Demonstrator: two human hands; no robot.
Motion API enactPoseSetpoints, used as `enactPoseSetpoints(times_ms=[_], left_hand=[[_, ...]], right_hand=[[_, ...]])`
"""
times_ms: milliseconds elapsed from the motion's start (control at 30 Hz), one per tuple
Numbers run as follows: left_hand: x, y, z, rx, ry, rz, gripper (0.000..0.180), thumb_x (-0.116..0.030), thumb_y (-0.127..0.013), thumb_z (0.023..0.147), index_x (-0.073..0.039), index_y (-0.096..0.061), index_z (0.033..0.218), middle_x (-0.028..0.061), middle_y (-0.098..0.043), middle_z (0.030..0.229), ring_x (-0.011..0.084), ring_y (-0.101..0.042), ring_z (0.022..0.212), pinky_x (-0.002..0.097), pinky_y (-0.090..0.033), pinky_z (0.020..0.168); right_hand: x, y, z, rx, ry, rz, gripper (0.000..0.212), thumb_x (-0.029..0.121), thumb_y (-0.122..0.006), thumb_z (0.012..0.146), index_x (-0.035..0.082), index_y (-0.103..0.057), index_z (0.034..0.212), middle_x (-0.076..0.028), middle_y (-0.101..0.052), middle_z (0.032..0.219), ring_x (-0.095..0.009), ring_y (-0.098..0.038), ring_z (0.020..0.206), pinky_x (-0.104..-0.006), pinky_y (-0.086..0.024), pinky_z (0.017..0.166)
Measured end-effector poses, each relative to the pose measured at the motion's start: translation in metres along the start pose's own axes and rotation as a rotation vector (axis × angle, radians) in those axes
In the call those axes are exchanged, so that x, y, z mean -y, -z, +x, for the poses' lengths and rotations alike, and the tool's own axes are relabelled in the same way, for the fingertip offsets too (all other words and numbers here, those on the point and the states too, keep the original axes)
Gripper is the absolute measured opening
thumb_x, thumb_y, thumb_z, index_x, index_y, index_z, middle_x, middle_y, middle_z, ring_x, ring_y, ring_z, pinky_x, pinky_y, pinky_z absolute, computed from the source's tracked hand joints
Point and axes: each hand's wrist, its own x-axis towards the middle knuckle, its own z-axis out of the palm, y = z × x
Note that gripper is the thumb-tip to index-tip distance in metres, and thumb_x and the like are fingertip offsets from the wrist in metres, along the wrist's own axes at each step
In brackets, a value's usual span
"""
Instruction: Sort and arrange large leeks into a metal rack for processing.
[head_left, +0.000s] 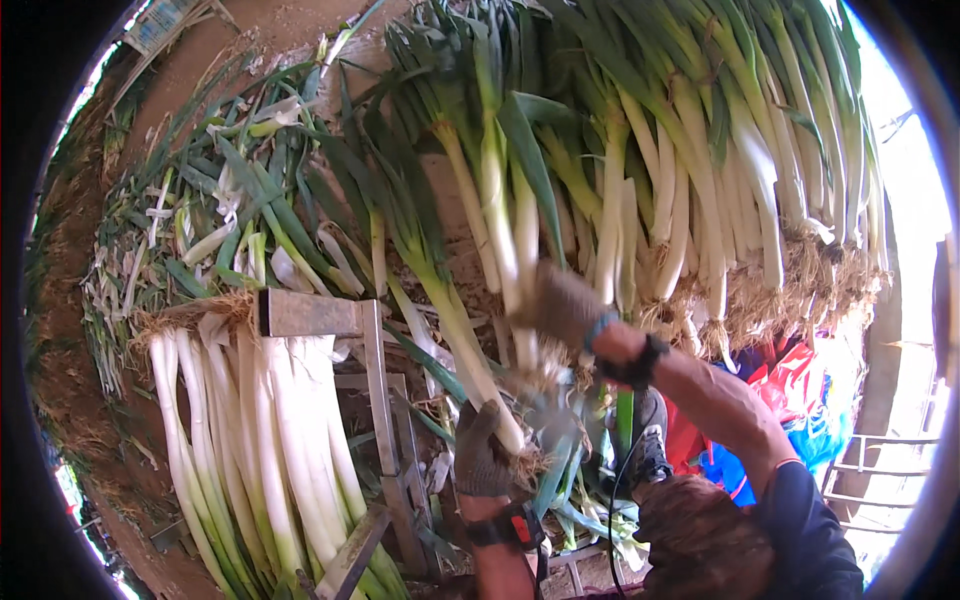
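My left hand [482, 450], in a knitted grey glove, is closed on the lower white stem of a leek [460, 335], just above its roots. That leek leans with its green leaves away from me. My right hand [568, 308], also gloved, is blurred by motion beside the white stems of other leeks [497, 215]; its fingers cannot be made out. A blurred patch, perhaps loose roots or dirt, lies between my hands. To the right, a thick row of untrimmed leeks [715, 200] has leaves at the far end and tangled roots nearer me.
At left, a metal frame [378, 385] holds a bundle of leeks [290, 430] with roots at the far end. Cut leaves and peelings [240, 190] lie heaped behind it. Red and blue plastic bags [790, 395] lie at right near a wire rack [880, 470]. A shoe [652, 445] shows below.
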Motion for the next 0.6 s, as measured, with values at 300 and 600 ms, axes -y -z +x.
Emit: enactPoseSetpoints(times_ms=[300,600], left_hand=[[0.045,0.047,0.023,-0.020,0.128,0.332,0.039,-0.021,-0.089,0.104,0.001,-0.078,0.134,0.0064,-0.080,0.104,0.0155,-0.077,0.084,0.0318,-0.061,0.068],[0.046,0.032,0.012,-0.077,0.093,0.255,0.054,-0.021,-0.096,0.102,0.003,-0.077,0.146,0.0073,-0.084,0.121,0.0155,-0.080,0.096,0.0332,-0.064,0.081]], right_hand=[[-0.012,-0.050,-0.078,0.298,-0.086,0.329,0.079,0.050,-0.098,0.089,-0.005,-0.075,0.140,-0.028,-0.086,0.114,-0.043,-0.085,0.108,-0.0529,-0.066,0.100],[-0.019,-0.078,-0.100,0.236,-0.143,0.304,0.072,0.042,-0.098,0.088,-0.002,-0.073,0.139,-0.031,-0.085,0.119,-0.049,-0.084,0.113,-0.0579,-0.066,0.099]])
